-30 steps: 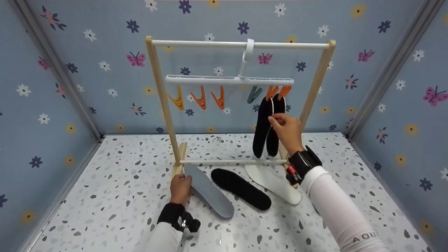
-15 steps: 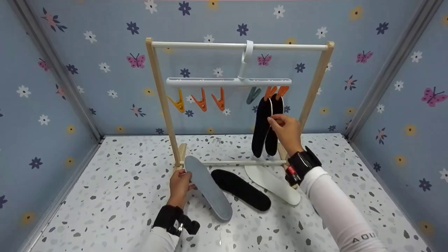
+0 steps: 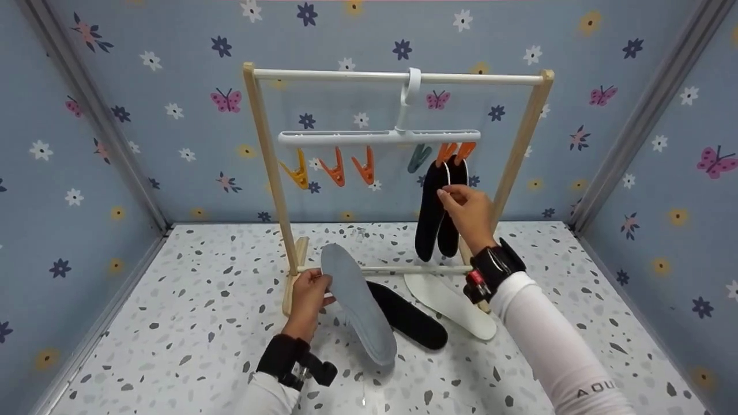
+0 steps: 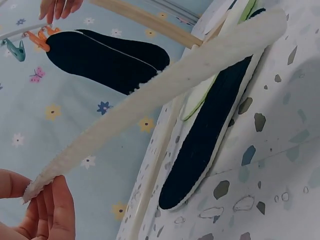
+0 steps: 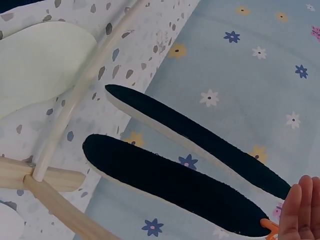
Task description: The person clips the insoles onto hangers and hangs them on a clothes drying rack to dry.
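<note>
My left hand (image 3: pixel 308 300) pinches the edge of a grey insole (image 3: pixel 357 300) near its upper end, raised at a slant above the table. The left wrist view shows its pale edge and underside (image 4: pixel 165 85). Two black insoles (image 3: pixel 429 216) hang from orange clips (image 3: pixel 447 153). In front of them is my right hand (image 3: pixel 473 216), thumb and index finger close together. Its fingers look loosely extended in the right wrist view and cover one insole's top; the left wrist view shows them apart from the insoles.
A white clip hanger (image 3: pixel 346 137) hangs from a wooden rack (image 3: pixel 522 138). Yellow, orange and green clips hang from it. On the speckled table (image 3: pixel 202 323) lie a black insole (image 3: pixel 412 320) and a whitish insole (image 3: pixel 452 305). A flower-patterned wall stands behind.
My left hand has lifted the grey insole off the table and moved it to the right and upward, so it now partly covers the black insole. The right hand has barely moved.
</note>
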